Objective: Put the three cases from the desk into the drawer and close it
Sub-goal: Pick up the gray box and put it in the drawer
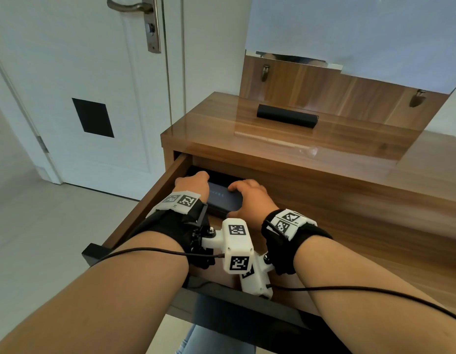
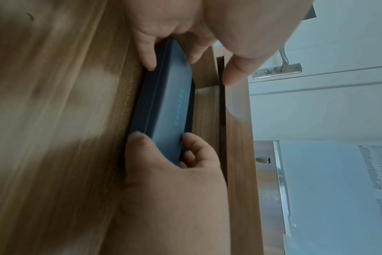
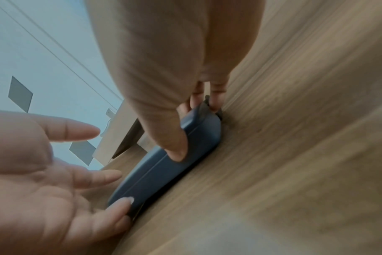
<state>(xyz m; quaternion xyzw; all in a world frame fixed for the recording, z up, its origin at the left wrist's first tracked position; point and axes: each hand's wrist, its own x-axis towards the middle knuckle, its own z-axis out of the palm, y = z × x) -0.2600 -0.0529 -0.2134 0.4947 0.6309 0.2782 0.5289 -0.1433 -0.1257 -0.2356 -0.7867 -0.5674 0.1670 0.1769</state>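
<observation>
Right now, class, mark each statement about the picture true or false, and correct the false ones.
1. The drawer is pulled open. True.
2. Both the left hand and the right hand hold the blue case. True.
3. No case is left on the desk top. False: a black case lies on it, near the back panel.
4. The blue case is held up above the desk top. False: it is low inside the drawer.
5. The blue case carries light lettering. True.
</observation>
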